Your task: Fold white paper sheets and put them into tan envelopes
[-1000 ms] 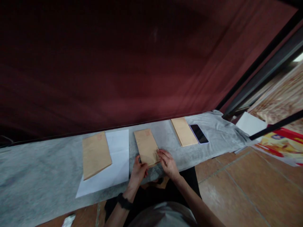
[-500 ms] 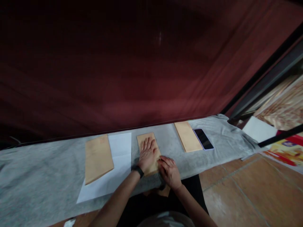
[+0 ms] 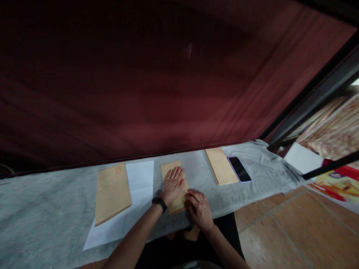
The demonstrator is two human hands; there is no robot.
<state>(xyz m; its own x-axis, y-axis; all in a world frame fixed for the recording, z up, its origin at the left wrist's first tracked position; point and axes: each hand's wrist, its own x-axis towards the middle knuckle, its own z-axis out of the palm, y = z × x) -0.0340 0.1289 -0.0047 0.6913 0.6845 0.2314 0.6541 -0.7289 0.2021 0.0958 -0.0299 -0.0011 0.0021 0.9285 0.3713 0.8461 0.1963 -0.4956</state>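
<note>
A brown paper envelope [image 3: 177, 206] lies lengthwise in front of me on the grey cloth. My left hand [image 3: 172, 185] rests flat on its upper middle, fingers stretched out and together, with a dark band on the wrist. At the envelope's right edge, my right hand [image 3: 199, 210] has its fingers curled, the tips closed on that edge; the thumb is mostly hidden. Left of my hands, a brown envelope stack [image 3: 112, 192] with a small reddish mark partly covers white paper [image 3: 141, 186].
The grey cloth [image 3: 50, 209] covers a narrow surface against a dark red upright panel [image 3: 168, 93]. To the right lie another stack of brown envelopes [image 3: 221, 166] and a phone [image 3: 239, 169]. A tiled floor [image 3: 275, 231] and a colourful printed box [image 3: 339, 185] are beyond.
The view has shifted slightly, so everything sits a little lower and further left. My left hand has slid slightly along the envelope toward its right edge; my right hand stays at that edge.
</note>
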